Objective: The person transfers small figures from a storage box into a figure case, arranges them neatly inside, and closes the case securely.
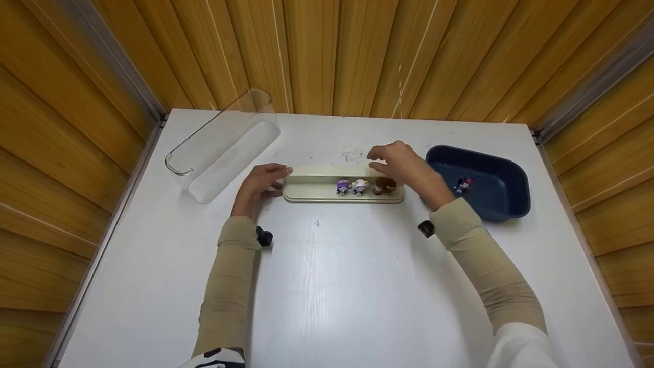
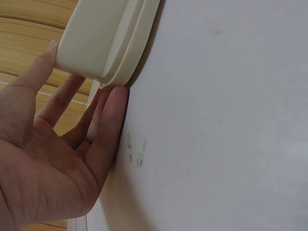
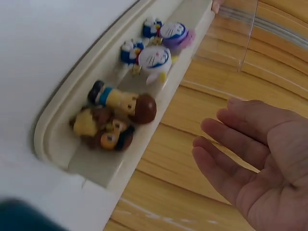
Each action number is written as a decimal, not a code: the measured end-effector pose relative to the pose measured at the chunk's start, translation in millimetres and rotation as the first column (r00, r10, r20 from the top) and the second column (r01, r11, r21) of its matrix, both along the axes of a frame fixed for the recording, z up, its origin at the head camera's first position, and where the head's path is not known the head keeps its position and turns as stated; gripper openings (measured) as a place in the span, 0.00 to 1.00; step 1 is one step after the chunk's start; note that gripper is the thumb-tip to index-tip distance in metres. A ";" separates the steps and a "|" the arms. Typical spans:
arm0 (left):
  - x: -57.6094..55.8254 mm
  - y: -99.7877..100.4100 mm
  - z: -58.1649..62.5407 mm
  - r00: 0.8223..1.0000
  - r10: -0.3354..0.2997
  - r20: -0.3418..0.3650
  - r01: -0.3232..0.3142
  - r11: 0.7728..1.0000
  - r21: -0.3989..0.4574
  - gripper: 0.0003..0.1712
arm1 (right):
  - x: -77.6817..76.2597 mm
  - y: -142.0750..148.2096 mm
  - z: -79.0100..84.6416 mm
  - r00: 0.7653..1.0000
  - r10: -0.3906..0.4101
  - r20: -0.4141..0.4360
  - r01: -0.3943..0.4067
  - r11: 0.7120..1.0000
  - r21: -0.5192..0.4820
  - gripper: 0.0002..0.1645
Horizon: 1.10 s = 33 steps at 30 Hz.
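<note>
A long cream tray (image 1: pixel 311 191) with a raised back wall lies on the table. My left hand (image 1: pixel 261 183) holds its left end; in the left wrist view the thumb is against the wall and the fingertips touch the base's rim. Inside the tray stand a purple-topped figurine (image 1: pixel 343 187) and a white-headed figurine (image 1: pixel 359 187). Toward its right end are a brown-haired figurine (image 3: pixel 122 103) and a brown-and-yellow figurine (image 3: pixel 103 129). My right hand (image 1: pixel 401 162) hovers over the right end, its fingers extended and holding nothing, apart from the figurines.
A dark blue bin (image 1: pixel 503 179) at the right holds one small figurine (image 1: pixel 463 185). Back left lies a clear plastic cover (image 1: pixel 225 138), set at an angle. Wood-patterned panels (image 1: pixel 311 56) border the white table (image 1: pixel 327 286).
</note>
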<state>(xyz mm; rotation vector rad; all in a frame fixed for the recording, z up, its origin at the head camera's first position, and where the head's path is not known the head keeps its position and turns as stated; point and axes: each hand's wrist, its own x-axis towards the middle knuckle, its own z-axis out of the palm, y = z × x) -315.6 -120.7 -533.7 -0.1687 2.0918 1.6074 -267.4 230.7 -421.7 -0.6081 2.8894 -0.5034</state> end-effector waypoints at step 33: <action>-3.1 1.8 -3.3 1.000 0.014 0.021 -0.014 1.000 -0.001 0.31 | -9.9 157.1 19.3 0.928 -0.145 0.343 0.063 0.969 0.237 0.24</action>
